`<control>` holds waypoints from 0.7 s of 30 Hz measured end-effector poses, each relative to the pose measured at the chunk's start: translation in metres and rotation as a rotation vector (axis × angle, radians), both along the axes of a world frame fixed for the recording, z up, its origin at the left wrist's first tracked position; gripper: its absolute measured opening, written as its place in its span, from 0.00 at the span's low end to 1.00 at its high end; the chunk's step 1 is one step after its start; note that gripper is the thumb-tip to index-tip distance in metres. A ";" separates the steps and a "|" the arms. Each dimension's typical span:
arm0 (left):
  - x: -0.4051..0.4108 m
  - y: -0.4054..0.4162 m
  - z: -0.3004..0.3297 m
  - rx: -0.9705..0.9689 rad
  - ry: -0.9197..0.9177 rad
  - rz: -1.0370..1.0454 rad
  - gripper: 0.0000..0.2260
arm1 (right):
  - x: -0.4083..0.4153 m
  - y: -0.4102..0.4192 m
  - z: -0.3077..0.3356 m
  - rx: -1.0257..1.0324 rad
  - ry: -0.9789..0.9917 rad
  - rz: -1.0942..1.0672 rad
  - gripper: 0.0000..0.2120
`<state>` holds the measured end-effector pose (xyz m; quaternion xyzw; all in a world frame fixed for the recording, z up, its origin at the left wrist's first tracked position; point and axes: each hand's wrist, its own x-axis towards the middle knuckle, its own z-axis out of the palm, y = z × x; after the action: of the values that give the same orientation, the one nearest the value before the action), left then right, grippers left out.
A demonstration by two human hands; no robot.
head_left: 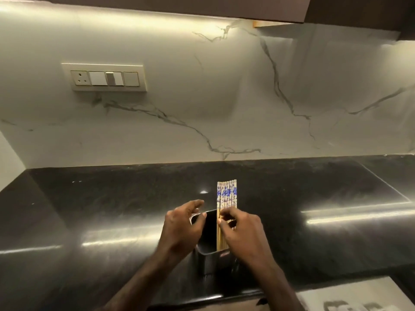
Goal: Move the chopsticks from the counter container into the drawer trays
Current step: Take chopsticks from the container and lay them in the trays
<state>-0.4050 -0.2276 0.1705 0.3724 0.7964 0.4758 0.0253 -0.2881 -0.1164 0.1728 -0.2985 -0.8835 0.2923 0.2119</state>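
A black container (pixel 210 234) stands on the dark counter near its front edge. Several wooden chopsticks (pixel 226 195) with white and blue patterned tops stand upright in its right side, packed in a flat row. My left hand (pixel 183 225) holds the container's left rim with its fingers curled over the far edge. My right hand (pixel 241 230) pinches the chopsticks at mid-length, thumb and fingers closed around the bundle. The chopsticks' lower ends are hidden inside the container.
The black polished counter (pixel 112 221) runs left and right. A marble backsplash (pixel 202 97) rises behind it with a switch plate (pixel 104 77) at upper left. A pale patterned surface (pixel 350 297) shows at the lower right, below the counter edge.
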 end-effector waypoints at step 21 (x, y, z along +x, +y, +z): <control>-0.047 0.106 -0.039 -0.006 -0.381 -0.117 0.13 | -0.040 0.054 -0.031 -0.166 -0.164 -0.045 0.16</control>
<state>-0.4517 -0.1215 0.1318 0.3212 0.7555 0.5332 0.2043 -0.3285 -0.0622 0.1418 -0.3575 -0.8638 0.3341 0.1201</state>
